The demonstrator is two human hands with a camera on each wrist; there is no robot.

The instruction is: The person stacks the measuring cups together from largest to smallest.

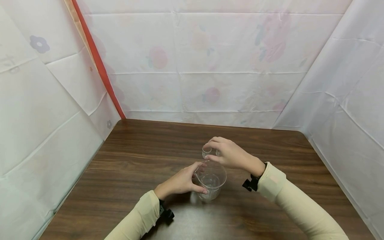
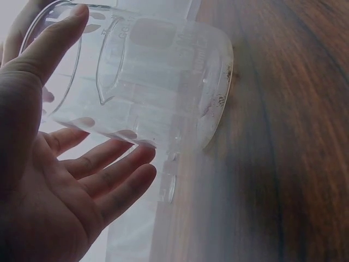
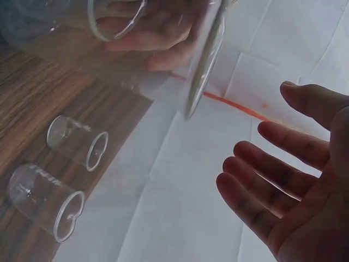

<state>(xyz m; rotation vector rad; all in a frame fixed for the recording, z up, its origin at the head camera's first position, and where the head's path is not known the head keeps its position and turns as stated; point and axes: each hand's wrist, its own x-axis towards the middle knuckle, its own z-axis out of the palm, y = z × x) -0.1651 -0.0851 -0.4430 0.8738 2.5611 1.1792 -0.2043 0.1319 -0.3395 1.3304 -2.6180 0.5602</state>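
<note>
My left hand grips a large clear glass beaker, thumb on its near side and fingers round the far side. Inside it sits a smaller glass beaker, whose spouted rim shows through the wall in the left wrist view. The large beaker's base is right at the tabletop. Over the far side of its rim is my right hand, fingers apart and loosely bent, holding nothing. Two small beakers, one shorter and one larger, stand on the table behind; the right hand partly covers them in the head view.
The brown wood-grain table has pale printed cloth hanging behind it and on both sides. A red strip runs down the back left corner. Black straps with small devices sit on both wrists.
</note>
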